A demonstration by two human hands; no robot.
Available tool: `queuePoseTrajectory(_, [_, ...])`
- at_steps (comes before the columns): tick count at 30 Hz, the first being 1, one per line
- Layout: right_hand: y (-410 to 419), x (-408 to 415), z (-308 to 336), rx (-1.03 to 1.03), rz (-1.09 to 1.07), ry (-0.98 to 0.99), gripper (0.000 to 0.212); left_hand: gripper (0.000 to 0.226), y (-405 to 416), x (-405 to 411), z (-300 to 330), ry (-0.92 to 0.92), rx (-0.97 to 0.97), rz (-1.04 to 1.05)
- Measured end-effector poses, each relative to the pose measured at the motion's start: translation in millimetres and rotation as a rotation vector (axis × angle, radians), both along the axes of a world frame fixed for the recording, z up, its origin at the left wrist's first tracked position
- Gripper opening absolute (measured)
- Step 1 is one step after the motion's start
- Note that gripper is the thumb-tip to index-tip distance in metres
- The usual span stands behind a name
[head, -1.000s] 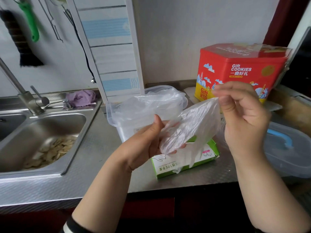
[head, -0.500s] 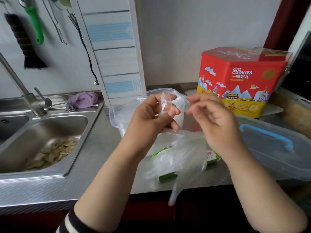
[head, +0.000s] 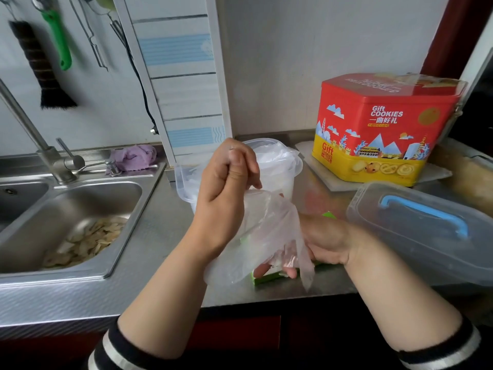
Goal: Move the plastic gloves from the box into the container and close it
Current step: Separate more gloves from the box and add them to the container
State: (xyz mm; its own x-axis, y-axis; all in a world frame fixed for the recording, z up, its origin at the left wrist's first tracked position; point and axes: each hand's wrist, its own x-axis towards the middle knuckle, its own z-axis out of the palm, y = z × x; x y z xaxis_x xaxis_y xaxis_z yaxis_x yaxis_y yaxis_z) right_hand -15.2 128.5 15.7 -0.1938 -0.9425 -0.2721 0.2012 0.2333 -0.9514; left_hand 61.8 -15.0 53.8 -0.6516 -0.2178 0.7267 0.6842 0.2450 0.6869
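Since half second ago, right hand [head: 324, 243] drops from glove to green box [head: 269, 277] at 6 o'clock, gripping it. Left hand [head: 226, 193] pinches glove [head: 269, 236], hanging before container [head: 277, 166] at 12, already part-filled. Lid [head: 424, 231] off at 3; closing remains.

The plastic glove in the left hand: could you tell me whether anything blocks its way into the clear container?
Nothing visible does. The left hand pinches the plastic glove just in front of the clear container, whose top is open; its lid lies off to the right.
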Motion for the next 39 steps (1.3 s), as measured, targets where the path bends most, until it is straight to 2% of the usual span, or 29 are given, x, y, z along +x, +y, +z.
queuePoseTrajectory(2, [-2, 1, -2, 0.012, 0.031, -0.024, 0.04, 0.035, -3, 2, -1, 0.02, -0.02, -0.009])
queuePoseTrajectory(4, [-1, 0, -7, 0.001, -0.07, -0.01, 0.015, 0.033, -6, 4, -4, 0.02, -0.085, -0.01])
queuePoseTrajectory(6, [2, 0, -4, -0.033, -0.273, 0.075, 0.035, 0.031, -10, 8, -6, -0.003, -0.115, -0.007])
queuePoseTrajectory(9, [7, 9, 25, -0.226, -0.445, 0.366, 0.047, 0.032, -22, 13, -10, -0.103, 0.004, -0.083])
queuePoseTrajectory(11, [9, 11, 43, -0.388, -0.542, 0.553, 0.043, 0.036, -32, 14, -10, -0.216, 0.113, -0.135])
queuePoseTrajectory(13, [9, 7, 53, -0.512, -0.628, 0.659, 0.029, 0.048, -42, 15, -6, -0.357, 0.168, -0.182])
queuePoseTrajectory(16, [1, -7, 62, -0.583, -0.694, 0.762, 0.024, 0.054, -53, 21, 2, -0.564, -0.012, -0.187])
queuePoseTrajectory(18, [-5, -18, 65, -0.578, -0.738, 0.813, 0.023, 0.059, -55, 21, 6, -0.643, -0.029, -0.163])
queuePoseTrajectory(20, [-11, -29, 65, -0.545, -0.784, 0.834, 0.025, 0.07, -59, 18, 10, -0.648, 0.092, -0.139])
queuePoseTrajectory(22, [-18, -39, 66, -0.514, -0.829, 0.84, 0.024, 0.072, -68, 13, 14, -0.635, 0.172, -0.055])
queuePoseTrajectory(25, [-30, -58, 67, -0.423, -0.859, 0.846, 0.013, 0.068, -88, 3, 20, -0.614, 0.192, 0.164])
queuePoseTrajectory(27, [-42, -73, 68, -0.323, -0.856, 0.883, 0.019, 0.057, -101, -6, 24, -0.607, 0.15, 0.309])
queuePoseTrajectory(32, [-73, -105, 66, -0.067, -0.818, 1.098, 0.027, 0.052, -132, -37, 21, -0.678, -0.031, 0.544])
queuePoseTrajectory(36, [-89, -121, 65, 0.29, -0.685, 1.256, 0.027, 0.057, -141, -56, 7, -0.776, -0.379, 0.781])
queuePoseTrajectory(39, [-98, -124, 61, 0.55, -0.571, 1.373, 0.025, 0.052, -136, -65, 1, -0.794, -0.606, 0.889])
